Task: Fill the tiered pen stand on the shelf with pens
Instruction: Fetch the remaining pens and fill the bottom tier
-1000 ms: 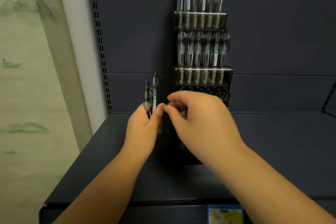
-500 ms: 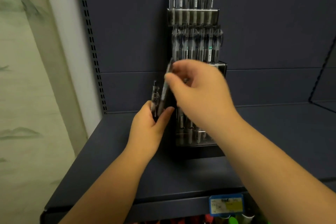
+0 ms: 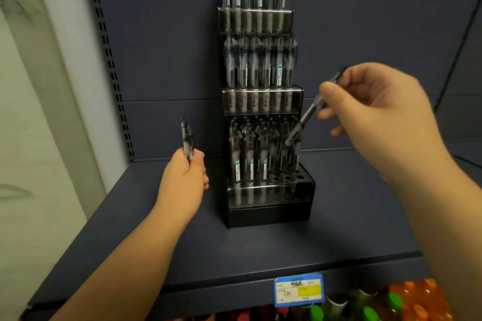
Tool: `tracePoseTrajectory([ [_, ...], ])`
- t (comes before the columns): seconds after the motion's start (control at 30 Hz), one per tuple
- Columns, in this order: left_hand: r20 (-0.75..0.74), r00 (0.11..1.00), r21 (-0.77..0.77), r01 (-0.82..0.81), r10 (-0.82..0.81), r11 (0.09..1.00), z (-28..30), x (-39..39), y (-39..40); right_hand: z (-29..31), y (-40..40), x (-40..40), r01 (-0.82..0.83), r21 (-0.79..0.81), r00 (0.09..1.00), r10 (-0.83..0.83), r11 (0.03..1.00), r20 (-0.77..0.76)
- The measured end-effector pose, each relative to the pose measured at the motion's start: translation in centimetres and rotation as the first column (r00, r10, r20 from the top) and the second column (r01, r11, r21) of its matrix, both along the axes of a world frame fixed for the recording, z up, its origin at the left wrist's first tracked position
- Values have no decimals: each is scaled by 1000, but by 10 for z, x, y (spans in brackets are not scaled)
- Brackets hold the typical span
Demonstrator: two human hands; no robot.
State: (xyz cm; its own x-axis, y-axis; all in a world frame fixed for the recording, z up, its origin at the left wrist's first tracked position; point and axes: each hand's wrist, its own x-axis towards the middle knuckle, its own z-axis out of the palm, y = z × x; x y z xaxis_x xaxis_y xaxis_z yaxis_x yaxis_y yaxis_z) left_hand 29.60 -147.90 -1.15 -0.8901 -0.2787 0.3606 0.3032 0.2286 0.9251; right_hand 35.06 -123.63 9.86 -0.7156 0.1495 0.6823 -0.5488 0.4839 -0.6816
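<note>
step: right hand (image 3: 375, 114) pinches one pen (image 3: 307, 117), tip angled at pen stand (image 3: 268, 164) bottom tier on shelf (image 3: 260, 250)
left hand (image 3: 185, 180): grips spare pens (image 3: 187, 138)
next: likely seat tip in an empty right-side hole

Single head cam, looks fwd & slightly down, close on shelf (image 3: 260, 255) w/ pen stand (image 3: 268, 206) centre.

Two bare forearms, entering from the lower edge and tapering to the wrists. No sleeves, cuffs, gloves, rings, watch or bands in view. Left hand (image 3: 184, 180) seen from the back, knuckles rounded. Right hand (image 3: 378, 107) larger in frame, edges motion-blurred; thumbnail short and unpainted. No markings discernible on either arm.
</note>
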Motion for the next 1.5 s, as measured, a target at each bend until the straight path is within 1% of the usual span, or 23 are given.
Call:
tracePoseTrajectory([
  [0.03, 11, 1000, 36, 12, -12, 999, 0, 0, 0, -4, 1, -1, -2, 30, 999, 1, 1000, 35],
  [0.1, 21, 1000, 60, 19, -21, 998, -1, -1, 0, -11, 1, -6, -15, 105, 995, 5, 994, 100],
  [0.17, 21, 1000, 42, 17, -18, 999, -2, -1, 0, -16, -2, -10, -24, 152, 989, 2, 988, 146],
  [0.23, 19, 1000, 18, 12, -12, 1000, -2, -1, 1, -19, -6, -14, -35, 160, 985, 7, 986, 172],
  [0.37, 20, 1000, -6, -1, 1, 1000, -2, -1, 1, -14, -11, -14, -23, 207, 983, -15, 978, 181],
  [0.53, 24, 1000, -23, -3, 4, 1000, -2, -1, 0, -4, -10, -14, 43, 337, 985, -96, 941, 143],
  [0.7, 28, 999, -64, -21, 22, 998, -1, -2, 0, -7, -11, -16, 87, 348, 984, -135, 933, 116],
  [0.83, 32, 999, -69, -15, 18, 998, -1, -2, 0, -11, -15, -18, 59, 398, 976, -136, 915, 168],
  [1.0, 31, 999, -80, -8, 10, 997, -2, -3, -1, -17, -19, -21, 25, 510, 961, -162, 860, 226],
  [1.27, 36, 999, -97, 6, -3, 995, -1, -1, 1, -30, -23, -26, -1, 565, 946, -183, 825, 268],
  [1.4, 40, 999, -105, 5, -1, 994, -2, 0, 1, -34, -23, -27, 9, 546, 946, -184, 838, 266],
  [1.5, 54, 999, -70, 5, -1, 998, -1, 0, 1, -39, -22, -28, 27, 525, 948, -189, 850, 257],
])
